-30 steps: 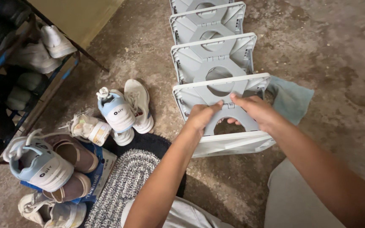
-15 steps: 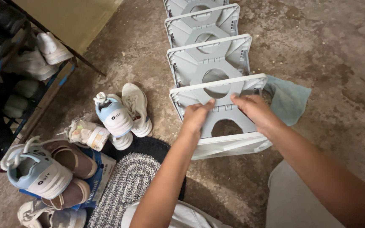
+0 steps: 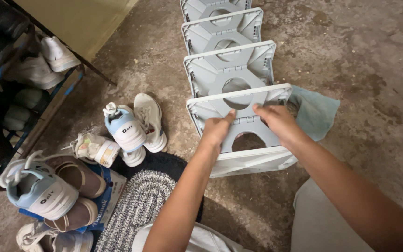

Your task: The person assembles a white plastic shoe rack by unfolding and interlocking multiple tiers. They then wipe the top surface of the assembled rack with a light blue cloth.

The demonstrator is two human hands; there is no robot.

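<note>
Hands barely shifted; rack (image 3: 239, 100) top cropped.

Four plastic racks stand in a row on the floor (image 3: 374, 70), and both hands rest on the nearest rack (image 3: 241, 133), the left hand (image 3: 216, 128) beside the right hand (image 3: 281, 122). A cloth (image 3: 317, 112) lies just right of that rack, and a pair of shoes (image 3: 136, 123) lies to its left, with a small shoe (image 3: 94, 147) beside them. A mat (image 3: 141, 200) lies in front of the shoes, more shoes sit on a box (image 3: 110, 186) at its left, and a shoe shelf (image 3: 19, 74) stands behind those.
</note>
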